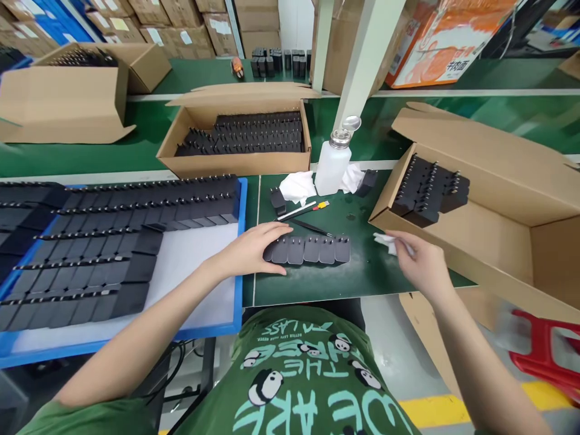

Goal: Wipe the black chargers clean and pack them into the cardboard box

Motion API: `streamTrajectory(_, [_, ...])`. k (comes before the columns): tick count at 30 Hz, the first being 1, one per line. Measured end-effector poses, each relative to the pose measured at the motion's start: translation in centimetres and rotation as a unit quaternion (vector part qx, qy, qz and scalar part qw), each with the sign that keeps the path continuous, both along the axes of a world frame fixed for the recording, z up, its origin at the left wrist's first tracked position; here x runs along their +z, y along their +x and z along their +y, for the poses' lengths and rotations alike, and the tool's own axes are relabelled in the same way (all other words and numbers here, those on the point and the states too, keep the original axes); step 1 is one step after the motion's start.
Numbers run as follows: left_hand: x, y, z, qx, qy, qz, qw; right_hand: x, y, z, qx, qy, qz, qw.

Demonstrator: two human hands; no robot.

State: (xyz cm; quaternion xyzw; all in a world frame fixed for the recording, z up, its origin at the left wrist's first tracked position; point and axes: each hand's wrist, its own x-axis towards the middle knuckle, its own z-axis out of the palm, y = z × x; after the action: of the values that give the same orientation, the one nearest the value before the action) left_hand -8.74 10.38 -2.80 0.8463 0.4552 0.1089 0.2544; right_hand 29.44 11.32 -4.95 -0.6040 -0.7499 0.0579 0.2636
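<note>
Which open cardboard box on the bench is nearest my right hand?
The rightmost box, just beside your right hand; the middle box and left box stand farther back.

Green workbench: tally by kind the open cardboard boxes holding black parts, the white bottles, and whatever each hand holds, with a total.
Open cardboard boxes: left box, middle box, right box: 3
White bottle: 1
Row of black parts, in the left hand: 1
White wipe, in the right hand: 1
Total: 6
</note>
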Motion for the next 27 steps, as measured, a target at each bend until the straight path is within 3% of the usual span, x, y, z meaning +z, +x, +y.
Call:
streamTrajectory(4, [1.6,3.7,0.5,-0.04,0.081,0.076,0.993,-0.3,-0.2,-1.0,-0.021,-0.001,0.015,1.0])
streamTrajectory(7, [1.7,7.9,0.7,-0.075,0.115,0.146,0.98,-0.7,-1.0,-1.9,-0.007,-0.003,0.025,1.0])
streamTrajectory(10, [1.2,11.1,0.7,-0.054,0.105,0.167,0.979,-1.2,-1.2,-2.7,-0.041,0.03,0.056,0.997])
streamTrajectory(12, [1.3,11.5,0.5,-0.032,0.106,0.173,0.979,-1.5,-0.8,-3.1,-0.054,0.028,0.076,0.995])
streamTrajectory(14, [2.0,10.1,-0.1,-0.027,0.114,0.166,0.979,-1.5,-0.2,-3.4,-0.078,0.021,0.094,0.992])
streamTrajectory(17, [3.1,4.9,-1.3,0.002,0.103,0.096,0.99,-1.0,-0.1,-4.1,-0.162,0.047,0.144,0.975])
streamTrajectory(19, [2.9,0.8,-2.1,0.081,0.046,0.032,0.995,-0.6,-1.4,-4.8,-0.207,0.083,0.18,0.958])
streamTrajectory(21, [1.7,-2.2,-2.6,0.113,-0.017,-0.003,0.993,-0.5,-3.8,-5.6,-0.235,0.132,0.201,0.942])
streamTrajectory(22, [0.9,-3.0,-2.8,0.115,-0.038,-0.021,0.992,-0.7,-5.3,-5.9,-0.222,0.161,0.198,0.941])
streamTrajectory(24, [-0.7,-3.3,-2.9,0.113,-0.049,-0.053,0.991,-1.4,-8.3,-6.5,-0.127,0.187,0.164,0.96])
streamTrajectory(27, [-2.3,-2.1,-2.9,0.125,-0.02,-0.077,0.989,-2.9,-11.8,-7.0,0.035,0.144,0.065,0.987])
